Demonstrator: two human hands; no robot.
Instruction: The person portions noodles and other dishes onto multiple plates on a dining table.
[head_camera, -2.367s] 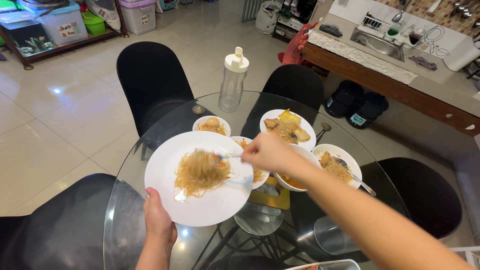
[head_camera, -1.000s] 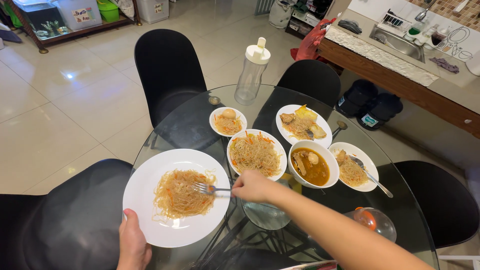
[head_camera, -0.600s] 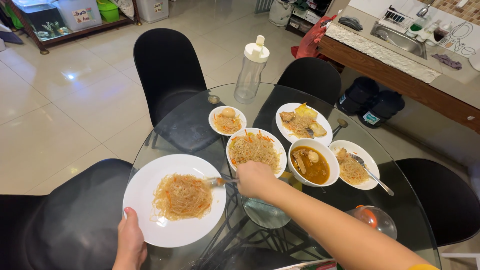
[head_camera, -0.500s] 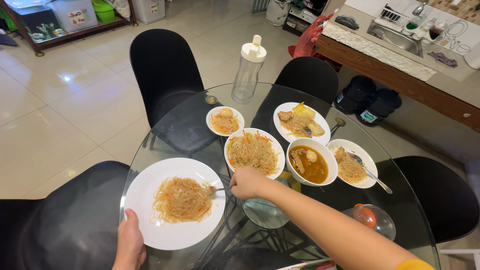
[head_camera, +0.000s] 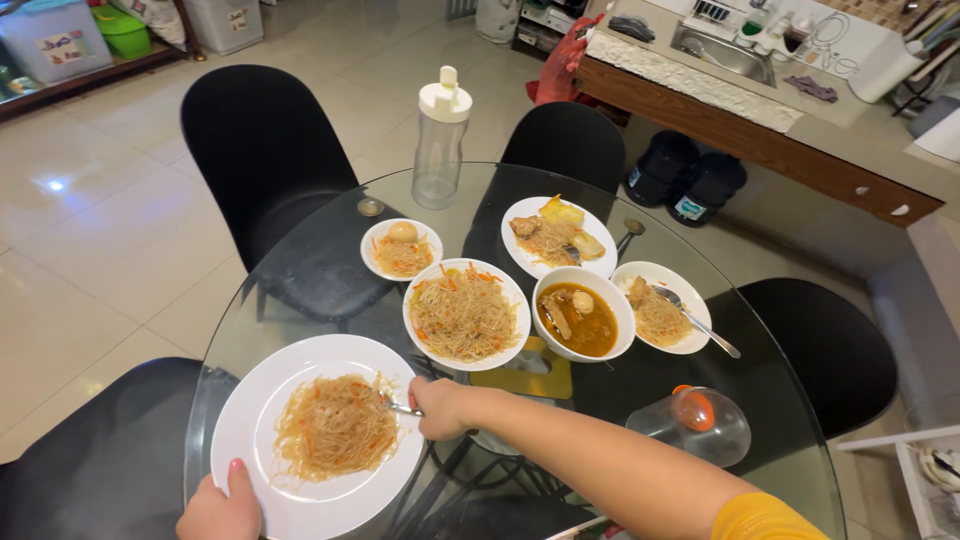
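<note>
Your left hand (head_camera: 215, 510) pinches the white plate (head_camera: 250, 440) at its 7 o'clock rim—smooth, breakable, so grip firmly—while your right hand (head_camera: 440, 408) clasps the fork (head_camera: 400, 408) at 3 o'clock, prongs in soft, slippery noodles (head_camera: 330, 428).

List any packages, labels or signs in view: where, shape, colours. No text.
Storage bin label: top left, on a clear lidded bin; white rectangle with small coloured pictures.
Second bin label: top, on a white bin; small pale patch.
Dark tubs' label: floor under the counter; white-blue patch.
No screens visible.
</note>
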